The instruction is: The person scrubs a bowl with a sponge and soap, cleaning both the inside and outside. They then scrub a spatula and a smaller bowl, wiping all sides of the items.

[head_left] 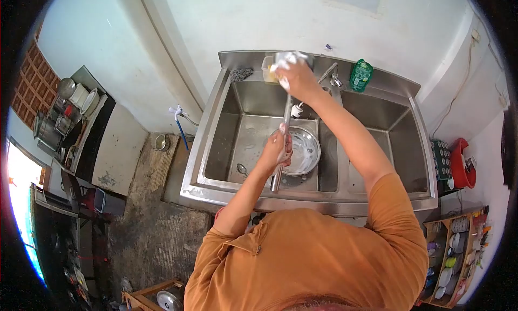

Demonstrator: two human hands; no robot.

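My left hand (279, 148) grips the lower part of a long metal utensil (283, 149), held upright over the left basin of a steel double sink (226, 149). Higher up, my right hand (295, 76) holds a soapy white sponge (286, 60) against the top end of the utensil. Foam covers both hands. A round steel bowl (305, 151) lies on the basin floor below the utensil. A small spoon (242, 169) rests beside it to the left.
A tap (329, 73) stands on the divider between basins. A green soap bottle (360, 75) and a scouring pad (241, 73) sit on the back ledge. A shelf with pots (65, 114) is at left, a crate of cups (456, 257) at right.
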